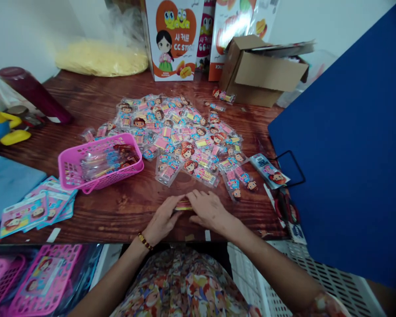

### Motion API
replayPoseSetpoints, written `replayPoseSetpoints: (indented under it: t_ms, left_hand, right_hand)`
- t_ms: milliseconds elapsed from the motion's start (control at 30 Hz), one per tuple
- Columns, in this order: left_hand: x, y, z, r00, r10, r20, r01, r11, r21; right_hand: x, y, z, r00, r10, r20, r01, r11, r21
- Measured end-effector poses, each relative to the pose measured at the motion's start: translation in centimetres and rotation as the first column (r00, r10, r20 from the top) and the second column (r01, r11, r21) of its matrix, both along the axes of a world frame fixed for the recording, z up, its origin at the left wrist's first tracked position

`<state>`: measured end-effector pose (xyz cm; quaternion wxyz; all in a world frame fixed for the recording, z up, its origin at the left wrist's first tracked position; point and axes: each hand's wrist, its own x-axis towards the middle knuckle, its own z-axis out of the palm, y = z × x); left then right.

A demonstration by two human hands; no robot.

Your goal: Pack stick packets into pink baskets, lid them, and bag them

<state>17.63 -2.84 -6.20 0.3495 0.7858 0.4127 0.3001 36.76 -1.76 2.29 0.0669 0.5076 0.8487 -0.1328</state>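
Observation:
Near the front edge of the wooden table (pixel 119 220), my left hand (pixel 161 219) and my right hand (pixel 207 210) meet over a small bundle of pink and yellow sticks (pixel 184 205). Both hands are closed on the bundle, one at each end, and they cover much of it. Beyond them spreads a large pile of small clear packets (pixel 186 152) with cartoon figures and pink and yellow sticks. A pink basket (pixel 100 182) with similar packets inside stands to the left of the pile.
Printed cards (pixel 24 215) lie at left, below a dark red bottle (pixel 36 94). Behind the pile stand an orange and white box (pixel 171 42) and an open cardboard box (pixel 262 72). Scissors (pixel 286 209) and a blue panel (pixel 350 141) are at right.

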Motion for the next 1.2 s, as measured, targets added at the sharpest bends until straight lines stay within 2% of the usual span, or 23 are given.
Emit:
replayPoseSetpoints:
  t_ms: [133, 200, 267, 333, 400, 500, 567, 667, 700, 733, 767, 833, 867, 900, 967, 1067, 1133, 1200]
  left_hand:
    - [-0.6, 0.3, 0.7, 0.998, -0.068, -0.01, 0.068, 0.998, -0.018]
    - [-1.0, 0.6, 1.9, 0.99, -0.094, -0.106, 0.095, 0.995, 0.0]
    - [-1.1, 0.9, 3.6, 0.957, -0.069, -0.283, 0.096, 0.992, 0.08]
    - [-1.0, 1.2, 5.4, 0.89, -0.003, -0.455, 0.109, 0.973, 0.206]
    - [-0.4, 1.6, 6.8, 0.806, 0.024, -0.591, 0.169, 0.948, 0.27]
    - [0.9, 2.0, 7.7, 0.656, -0.043, -0.754, 0.269, 0.946, 0.18]
    - [1.5, 2.1, 7.7, 0.604, -0.086, -0.792, 0.298, 0.946, 0.125]
    - [1.8, 2.0, 7.3, 0.613, -0.098, -0.784, 0.314, 0.941, 0.127]
    - [1.7, 2.0, 7.1, 0.621, -0.098, -0.778, 0.312, 0.941, 0.13]
    - [1.6, 2.0, 6.9, 0.629, -0.1, -0.771, 0.307, 0.943, 0.127]
    - [1.5, 2.0, 6.7, 0.639, -0.102, -0.762, 0.298, 0.947, 0.123]
    - [1.4, 2.0, 6.2, 0.664, -0.104, -0.741, 0.272, 0.956, 0.109]
    - [1.3, 2.0, 6.0, 0.675, -0.106, -0.73, 0.26, 0.96, 0.101]
    - [1.2, 2.0, 5.7, 0.686, -0.109, -0.72, 0.252, 0.963, 0.094]
    - [1.0, 2.0, 5.2, 0.703, -0.112, -0.702, 0.24, 0.967, 0.086]
    - [0.7, 1.9, 4.7, 0.722, -0.105, -0.684, 0.22, 0.972, 0.084]
    - [0.6, 1.8, 4.6, 0.726, -0.104, -0.68, 0.212, 0.974, 0.078]
    - [0.5, 1.8, 4.7, 0.719, -0.113, -0.686, 0.214, 0.975, 0.064]
  right_hand:
    - [2.5, -0.1, 0.2, 1.0, 0.031, 0.003, -0.031, 0.998, -0.054]
    - [2.9, 0.0, -0.1, 0.999, 0.038, 0.004, -0.038, 0.998, -0.057]
    - [2.4, 0.1, -0.4, 1.0, 0.014, 0.007, -0.013, 0.999, -0.046]
    - [1.5, 0.1, -0.5, 1.0, -0.01, 0.001, 0.01, 1.0, -0.024]
    - [0.4, 0.1, -0.5, 1.0, -0.018, -0.019, 0.018, 1.0, -0.003]
    - [-0.6, -0.2, -0.7, 0.998, -0.008, -0.055, 0.008, 1.0, 0.003]
    - [-0.2, -0.2, -0.8, 0.996, 0.003, -0.092, -0.005, 1.0, -0.029]
    - [2.5, 0.8, -0.5, 0.973, 0.008, -0.23, -0.027, 0.997, -0.077]
    - [4.0, 1.5, -0.3, 0.965, -0.046, -0.258, 0.031, 0.998, -0.06]
    - [5.6, 2.2, -0.2, 0.956, -0.151, -0.25, 0.15, 0.988, -0.024]
    - [7.2, 2.9, -0.1, 0.93, -0.303, -0.21, 0.316, 0.948, 0.034]
    - [10.1, 4.0, -0.3, 0.779, -0.626, -0.05, 0.625, 0.766, 0.151]
    - [11.2, 4.3, -0.7, 0.702, -0.712, 0.027, 0.698, 0.695, 0.171]
    - [11.8, 4.3, -1.2, 0.658, -0.748, 0.084, 0.731, 0.661, 0.17]
    - [12.2, 3.7, -2.5, 0.679, -0.726, 0.112, 0.715, 0.688, 0.124]
    - [11.9, 2.5, -4.3, 0.743, -0.668, -0.026, 0.669, 0.742, 0.041]
    - [12.6, 2.4, -4.9, 0.742, -0.656, -0.136, 0.655, 0.753, -0.06]
    - [14.3, 3.3, -4.7, 0.735, -0.649, -0.194, 0.645, 0.759, -0.095]
